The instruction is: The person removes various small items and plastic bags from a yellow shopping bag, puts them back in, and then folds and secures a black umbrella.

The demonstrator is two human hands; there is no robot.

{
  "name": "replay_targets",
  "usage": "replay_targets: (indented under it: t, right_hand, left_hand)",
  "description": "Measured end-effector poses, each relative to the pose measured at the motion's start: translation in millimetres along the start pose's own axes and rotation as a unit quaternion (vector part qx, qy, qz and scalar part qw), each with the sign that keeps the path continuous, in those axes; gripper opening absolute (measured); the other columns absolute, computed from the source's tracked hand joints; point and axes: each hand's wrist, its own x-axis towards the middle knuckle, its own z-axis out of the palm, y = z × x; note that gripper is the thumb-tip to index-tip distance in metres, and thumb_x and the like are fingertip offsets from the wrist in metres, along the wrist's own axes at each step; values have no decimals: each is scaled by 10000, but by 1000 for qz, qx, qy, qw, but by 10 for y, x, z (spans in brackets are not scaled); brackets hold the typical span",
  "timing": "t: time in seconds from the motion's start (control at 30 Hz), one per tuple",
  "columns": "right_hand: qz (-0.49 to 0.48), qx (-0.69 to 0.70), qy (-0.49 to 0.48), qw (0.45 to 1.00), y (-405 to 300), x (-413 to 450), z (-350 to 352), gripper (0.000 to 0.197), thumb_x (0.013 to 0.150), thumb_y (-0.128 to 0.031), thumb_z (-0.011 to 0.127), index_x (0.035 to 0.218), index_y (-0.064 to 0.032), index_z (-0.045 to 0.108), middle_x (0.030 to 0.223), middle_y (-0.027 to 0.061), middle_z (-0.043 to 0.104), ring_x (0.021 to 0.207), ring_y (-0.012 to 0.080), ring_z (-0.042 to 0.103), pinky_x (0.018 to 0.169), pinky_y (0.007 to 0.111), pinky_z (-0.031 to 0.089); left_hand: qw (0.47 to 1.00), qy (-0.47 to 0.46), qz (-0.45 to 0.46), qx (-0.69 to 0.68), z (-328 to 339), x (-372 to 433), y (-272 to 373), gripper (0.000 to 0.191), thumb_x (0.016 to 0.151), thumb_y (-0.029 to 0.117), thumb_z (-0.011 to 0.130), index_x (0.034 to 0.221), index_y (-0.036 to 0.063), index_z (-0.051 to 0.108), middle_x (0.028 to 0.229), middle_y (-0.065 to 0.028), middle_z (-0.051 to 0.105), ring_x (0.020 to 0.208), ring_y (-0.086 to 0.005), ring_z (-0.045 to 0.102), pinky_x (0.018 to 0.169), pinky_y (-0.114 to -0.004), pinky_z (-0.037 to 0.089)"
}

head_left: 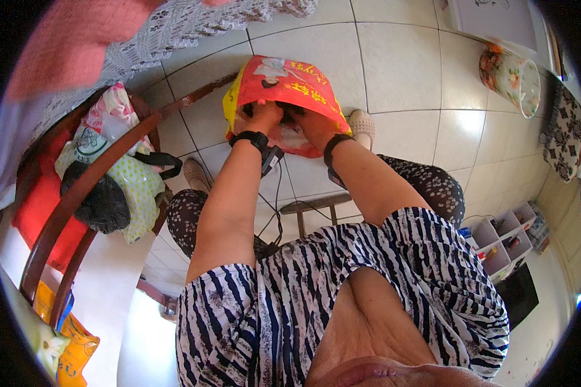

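Note:
A red and yellow printed plastic bag (pixel 314 89) stands on the tiled floor between my feet, its mouth facing me. My left hand (pixel 267 116) reaches into the mouth, with the back of the hand showing and most of the fingers hidden. Beside it my right hand (pixel 310 123) is also inside, its fingers out of sight beneath the bag's upper edge. Something dark shows around the fingers, too shaded to name. Black straps (pixel 252 139) with small devices circle both wrists. What either hand grips cannot be seen.
A brown wooden chair (pixel 53 227) at left carries several plastic bags (pixel 143 193) and a red cushion (pixel 48 208). Lace cloth (pixel 174 24) hangs at upper left. Black cables (pixel 278 213) run below my arms. A floral bin (pixel 503 77) and a compartment organizer (pixel 503 242) are at right.

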Motion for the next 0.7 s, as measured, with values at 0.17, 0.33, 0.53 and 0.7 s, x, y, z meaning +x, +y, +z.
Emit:
replay_targets:
  t: [0.17,0.33,0.53,0.7]
  right_hand:
    - [-93,-213,43,972,458,1,69,397,946,-330,575,1283,-123,599,1227,173,638,1172,341,574,985,427,449]
    - [-13,-158,-33,987,375,111,104,413,934,-294,569,1335,-197,582,1377,157,544,1239,362,525,1021,431,433]
    - [-66,-321,-93,940,192,60,3,363,927,-292,570,1267,-183,638,1491,180,403,1336,393,414,1094,463,371]
    - [-3,-203,-44,978,-160,63,54,507,885,-231,543,1371,-88,514,1395,221,508,1300,384,467,1077,453,386]
  left_hand:
    - [938,-234,-243,-85,-742,40,737,476,860,197,664,1310,87,553,1350,-199,556,1266,-400,492,1045,-471,403]
    - [966,-226,-108,-67,-782,-123,739,557,856,279,685,1335,49,517,1384,-231,513,1280,-390,484,1053,-448,414]
    - [925,-374,12,67,-1359,-502,1319,563,791,410,728,1131,-32,649,978,-251,676,988,-411,639,926,-448,490]
    - [917,-386,88,-50,-1378,-655,1481,333,806,289,719,975,2,696,946,-223,678,925,-413,637,860,-486,491]
